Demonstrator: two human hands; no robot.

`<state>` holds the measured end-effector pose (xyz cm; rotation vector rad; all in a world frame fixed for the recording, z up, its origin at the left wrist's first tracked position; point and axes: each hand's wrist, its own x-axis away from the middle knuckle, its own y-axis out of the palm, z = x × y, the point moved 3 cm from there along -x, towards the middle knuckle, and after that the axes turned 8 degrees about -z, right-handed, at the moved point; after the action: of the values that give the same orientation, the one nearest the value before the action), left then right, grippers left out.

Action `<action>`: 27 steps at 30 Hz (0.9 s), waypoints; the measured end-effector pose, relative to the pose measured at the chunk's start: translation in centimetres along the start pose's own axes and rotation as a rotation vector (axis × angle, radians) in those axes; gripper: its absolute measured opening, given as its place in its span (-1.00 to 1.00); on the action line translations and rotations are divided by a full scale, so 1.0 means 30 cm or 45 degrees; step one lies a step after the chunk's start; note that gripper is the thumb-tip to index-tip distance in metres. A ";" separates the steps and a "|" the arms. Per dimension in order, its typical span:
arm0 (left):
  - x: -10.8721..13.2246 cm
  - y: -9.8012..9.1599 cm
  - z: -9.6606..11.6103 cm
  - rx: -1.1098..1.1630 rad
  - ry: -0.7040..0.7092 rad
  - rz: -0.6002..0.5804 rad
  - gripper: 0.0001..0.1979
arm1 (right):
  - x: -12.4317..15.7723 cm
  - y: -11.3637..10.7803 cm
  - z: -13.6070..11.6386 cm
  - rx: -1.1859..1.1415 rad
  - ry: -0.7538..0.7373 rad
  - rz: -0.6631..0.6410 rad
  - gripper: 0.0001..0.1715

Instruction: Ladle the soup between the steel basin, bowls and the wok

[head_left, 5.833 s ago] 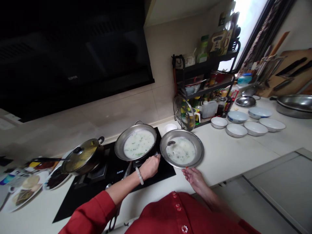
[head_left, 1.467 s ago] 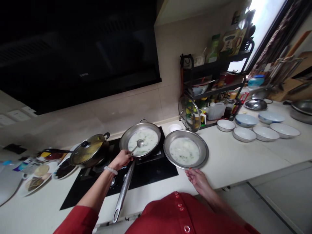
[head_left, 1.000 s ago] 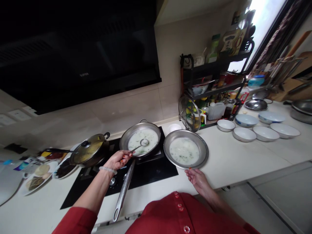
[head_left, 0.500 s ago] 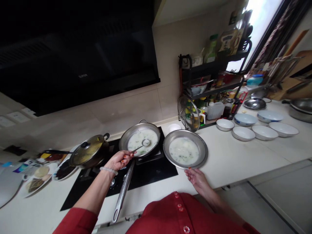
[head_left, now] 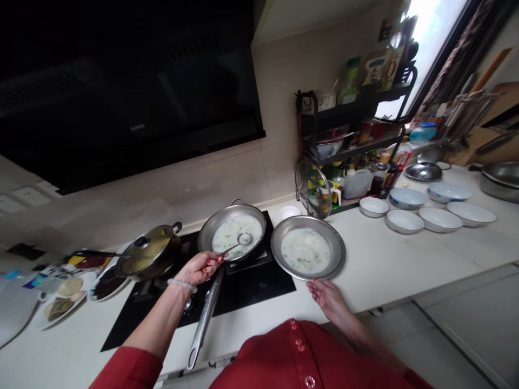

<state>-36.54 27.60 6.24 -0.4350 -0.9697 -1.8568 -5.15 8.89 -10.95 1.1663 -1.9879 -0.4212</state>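
Note:
My left hand (head_left: 200, 268) is closed around the handle of a metal spoon (head_left: 244, 238). The spoon's bowl is over the milky white soup with green bits in a steel wok (head_left: 206, 236) on the stove, its long handle pointing toward me. To the right, a wide metal basin (head_left: 339, 253) contains similar white soup with green flecks. My right hand (head_left: 326, 296) pinches the basin's near rim between thumb and fingers; the basin appears to rest at the counter beside the stove.
A lidded pan (head_left: 148, 256) stands on the stove's left, beside plates of food (head_left: 67, 302). Several bowls (head_left: 440, 220) sit on the right counter. A glass lid (head_left: 314, 189) leans against the spice rack (head_left: 357, 148). A black range hood (head_left: 133, 92) overhangs the stove.
The spoon's bowl has shifted very slightly right within the wok. Both hands keep their grips, and the basin has barely moved.

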 end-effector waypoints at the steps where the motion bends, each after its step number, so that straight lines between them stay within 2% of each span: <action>1: 0.006 0.008 0.002 -0.005 0.010 0.004 -0.78 | -0.001 -0.001 0.000 0.001 -0.002 -0.002 -0.72; 6: 0.051 0.073 0.021 -0.075 0.078 -0.029 -0.79 | -0.004 -0.003 0.001 0.018 -0.007 -0.015 -0.72; 12: 0.089 0.199 0.017 -0.236 0.082 -0.176 -0.82 | -0.002 -0.002 0.002 0.027 -0.002 -0.021 -0.73; 15: 0.076 0.269 -0.011 -0.341 0.054 -0.237 -0.82 | -0.002 -0.003 0.001 0.030 -0.005 -0.022 -0.74; 18: 0.029 0.331 -0.059 -0.480 0.031 -0.260 -0.84 | -0.003 -0.003 0.002 0.025 -0.005 -0.016 -0.72; 21: -0.040 0.372 -0.125 -0.750 0.042 -0.223 -0.85 | -0.003 -0.002 0.002 0.017 -0.008 -0.008 -0.70; 23: -0.081 0.388 -0.170 -1.052 0.092 -0.181 -0.86 | -0.003 -0.001 0.002 0.014 -0.004 -0.003 -0.69; 27: -0.122 0.403 -0.236 -1.722 0.373 -0.179 -0.83 | -0.001 0.002 0.000 0.024 -0.008 -0.008 -0.72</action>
<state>-23.48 21.58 4.71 -0.8328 0.6018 -2.4005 -5.17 8.94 -10.92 1.1845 -1.9981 -0.4112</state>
